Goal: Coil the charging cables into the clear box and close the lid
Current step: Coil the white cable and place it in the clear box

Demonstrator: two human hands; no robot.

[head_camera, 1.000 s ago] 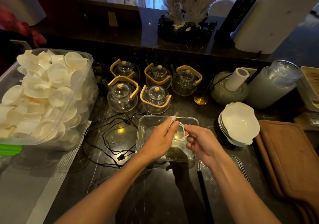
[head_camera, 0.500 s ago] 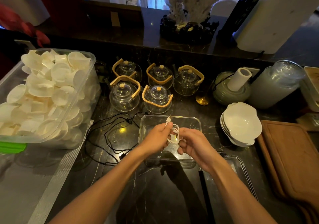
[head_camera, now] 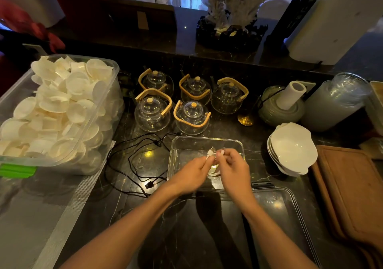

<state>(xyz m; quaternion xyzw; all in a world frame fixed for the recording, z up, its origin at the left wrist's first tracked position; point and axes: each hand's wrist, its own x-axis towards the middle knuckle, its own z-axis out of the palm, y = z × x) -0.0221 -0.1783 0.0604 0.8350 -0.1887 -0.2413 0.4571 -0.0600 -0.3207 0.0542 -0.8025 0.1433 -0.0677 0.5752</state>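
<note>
A clear box (head_camera: 180,144) stands open on the dark marble counter. Over it both my hands hold a small coiled white charging cable (head_camera: 213,170). My left hand (head_camera: 192,173) pinches one white plug at its fingertips, and my right hand (head_camera: 233,171) pinches the other plug beside it. Loops of the white cable hang between my palms, partly hidden. A black charging cable (head_camera: 132,161) lies loose on the counter left of the box. The clear lid (head_camera: 290,198) lies flat to the box's front right.
Several glass teapots (head_camera: 192,115) with wooden handles stand behind the box. A big plastic bin of white shells (head_camera: 53,111) fills the left. Stacked white bowls (head_camera: 292,148) and a wooden board (head_camera: 352,188) sit on the right, with jars behind them.
My hands drew closer together over the box and the white cable's loops tightened. Both plugs are now side by side at my fingertips.
</note>
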